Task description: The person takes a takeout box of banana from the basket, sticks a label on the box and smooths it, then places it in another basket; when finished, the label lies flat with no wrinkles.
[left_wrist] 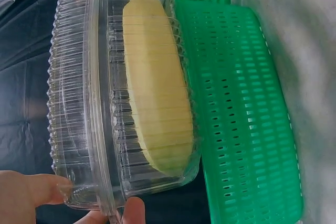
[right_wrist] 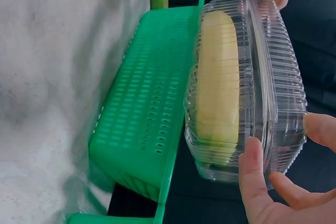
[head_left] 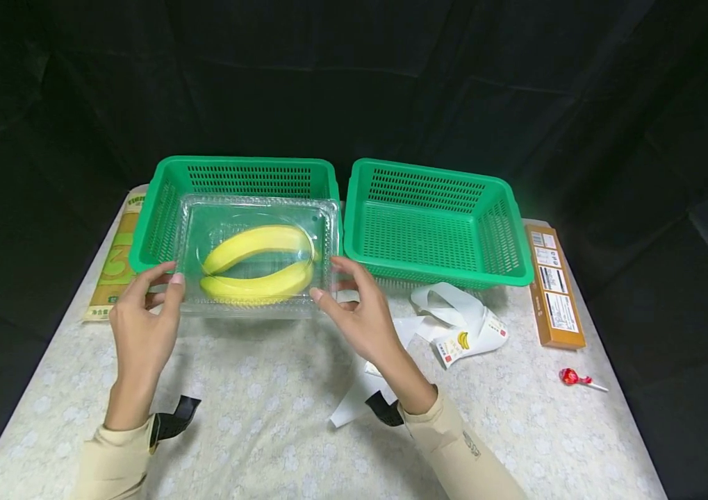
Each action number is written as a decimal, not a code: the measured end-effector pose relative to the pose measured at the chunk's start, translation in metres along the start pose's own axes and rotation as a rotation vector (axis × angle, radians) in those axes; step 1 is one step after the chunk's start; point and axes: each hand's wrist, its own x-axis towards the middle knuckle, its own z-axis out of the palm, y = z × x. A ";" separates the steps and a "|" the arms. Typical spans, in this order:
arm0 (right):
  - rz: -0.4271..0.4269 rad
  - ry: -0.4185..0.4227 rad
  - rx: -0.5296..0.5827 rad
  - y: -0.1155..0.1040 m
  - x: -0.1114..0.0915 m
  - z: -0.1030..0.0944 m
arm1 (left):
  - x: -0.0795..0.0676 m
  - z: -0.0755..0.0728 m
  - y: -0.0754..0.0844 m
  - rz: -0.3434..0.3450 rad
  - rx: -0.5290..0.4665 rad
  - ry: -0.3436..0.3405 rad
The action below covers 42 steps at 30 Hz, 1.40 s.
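A clear plastic clamshell container (head_left: 256, 201) is held up over the front of the left green basket (head_left: 241, 161). Two yellow bananas (head_left: 260, 285) lie inside it, curved apart from each other. My left hand (head_left: 144, 323) grips the container's left end, thumb toward me. At the opposite end, my right hand (head_left: 363, 316) holds it between thumb and fingers. From the left wrist, one banana (left_wrist: 157, 87) shows through the ribbed wall. The right wrist view shows the lid and base rims (right_wrist: 258, 72) close together between the right hand's fingers (right_wrist: 254, 177).
Another green basket (head_left: 419, 226) stands to the right. In front of it lies a loose white paper strip (head_left: 472, 340) with a banana print. An orange-brown box (head_left: 556, 298) and a red lollipop (head_left: 569, 376) are at the right edge. A yellow-green packet (head_left: 112, 271) lies far left.
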 end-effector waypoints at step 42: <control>0.179 -0.042 0.082 0.046 -0.066 -0.011 | -0.062 0.000 -0.013 -0.117 0.110 -0.263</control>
